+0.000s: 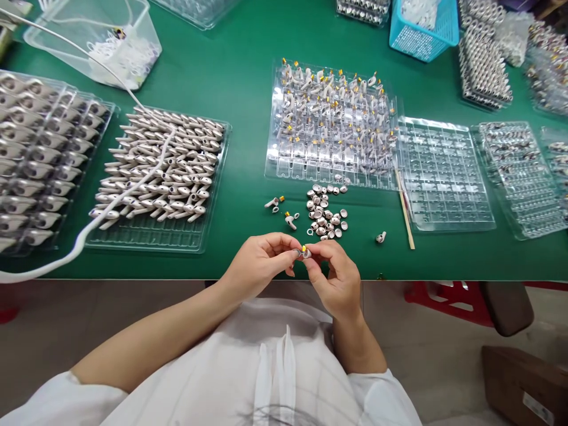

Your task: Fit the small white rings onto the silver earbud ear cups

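My left hand (261,260) and my right hand (335,275) meet at the near edge of the green table (248,71). Together they pinch a small white earbud part (305,251) with a yellow tip between their fingertips. Just beyond them lies a heap of small round caps (326,213). Two loose earbud shells (281,212) lie left of the heap and one more shell (380,238) lies to its right. A clear tray of earbud parts with yellow tips (331,127) sits behind the heap.
A tray of white stems (160,171) and another filled tray (39,154) lie at left, crossed by a white cable (95,219). A thin stick (404,210) lies by a bare clear tray (444,174). Blue basket (423,26) and more trays stand far right.
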The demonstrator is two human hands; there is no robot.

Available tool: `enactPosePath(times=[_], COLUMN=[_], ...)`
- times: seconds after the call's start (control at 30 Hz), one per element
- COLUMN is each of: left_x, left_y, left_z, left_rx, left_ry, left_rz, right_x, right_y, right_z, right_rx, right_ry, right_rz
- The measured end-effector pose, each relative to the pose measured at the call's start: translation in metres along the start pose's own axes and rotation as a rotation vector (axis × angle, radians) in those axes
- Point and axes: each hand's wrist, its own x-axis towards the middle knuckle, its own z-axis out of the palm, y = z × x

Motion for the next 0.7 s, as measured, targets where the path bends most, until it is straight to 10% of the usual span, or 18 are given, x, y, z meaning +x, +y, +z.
enactPosePath(times=[0.7], left_x=[-0.0045], left_y=[-0.0052], left_z=[-0.0044], left_rx=[0.008], left_ry=[0.043], left_rz=[-0.026], right_x=[-0.0009], right_y=[-0.0008], right_z=[0.0036], right_rx=[-0.091], right_ry=[-0.038], right_rz=[-0.212])
